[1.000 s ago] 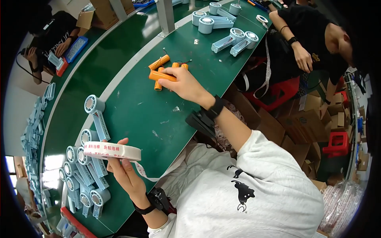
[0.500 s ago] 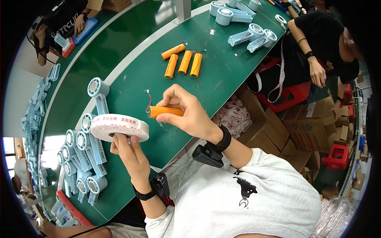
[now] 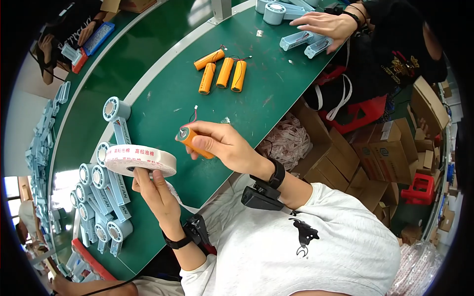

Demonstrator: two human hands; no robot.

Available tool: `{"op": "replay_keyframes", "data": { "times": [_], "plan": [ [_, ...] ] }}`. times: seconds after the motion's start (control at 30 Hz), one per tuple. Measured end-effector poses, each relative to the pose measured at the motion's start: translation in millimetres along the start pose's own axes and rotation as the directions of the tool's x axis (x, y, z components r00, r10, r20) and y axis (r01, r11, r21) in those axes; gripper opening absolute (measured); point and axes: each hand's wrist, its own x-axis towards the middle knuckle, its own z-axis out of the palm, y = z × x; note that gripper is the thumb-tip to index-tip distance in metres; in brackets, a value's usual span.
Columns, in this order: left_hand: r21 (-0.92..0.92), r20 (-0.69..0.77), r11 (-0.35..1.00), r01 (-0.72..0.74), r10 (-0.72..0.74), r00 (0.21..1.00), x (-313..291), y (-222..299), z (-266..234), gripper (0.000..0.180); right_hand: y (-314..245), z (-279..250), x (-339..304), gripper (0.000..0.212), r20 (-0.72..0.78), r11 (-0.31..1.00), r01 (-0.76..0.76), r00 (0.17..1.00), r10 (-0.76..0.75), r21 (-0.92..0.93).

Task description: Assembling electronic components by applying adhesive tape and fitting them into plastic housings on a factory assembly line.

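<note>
My left hand (image 3: pixel 157 196) grips a wide roll of white foam tape (image 3: pixel 140 161) with red print, its fingers pushed into the core from below. A loose strip of the tape hangs down behind the wrist. Just right of the roll, my right hand (image 3: pixel 228 145) pinches an orange cylindrical battery (image 3: pixel 196 143) between thumb and fingers. One metal end of the battery faces the roll, and a thin red lead with a small white plug sticks up from it. Battery and roll are apart. Farther off on the green table (image 3: pixel 168 98) lie several more orange batteries (image 3: pixel 224 73) with wires.
Light blue handheld fan bodies (image 3: pixel 106 195) crowd the table's left side; more (image 3: pixel 296 40) lie far right, where a co-worker's hand (image 3: pixel 328 24) reaches over them. Beyond the right edge stand cardboard boxes (image 3: pixel 385 150), one holding tape scraps (image 3: pixel 292 140), and a red stool (image 3: pixel 418 190).
The battery in my right hand has turned so its end tilts up toward the roll. My left hand and the roll have shifted slightly left. A co-worker's hand has come over the far fans.
</note>
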Motion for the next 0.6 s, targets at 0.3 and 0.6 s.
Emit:
{"op": "replay_keyframes", "data": {
  "times": [0.3,0.6],
  "plan": [
    [0.267,-0.055,0.960,-0.087,0.105,0.993,0,5,5,0.027,0,27,2,0.028,-0.060,0.707,0.330,0.883,-0.465,-0.625],
    [0.342,-0.190,0.909,0.237,-0.180,0.965,2,20,8,0.025,-2,25,14,0.021,-0.299,0.954,0.130,0.931,-0.211,-0.270]
  ]
}}
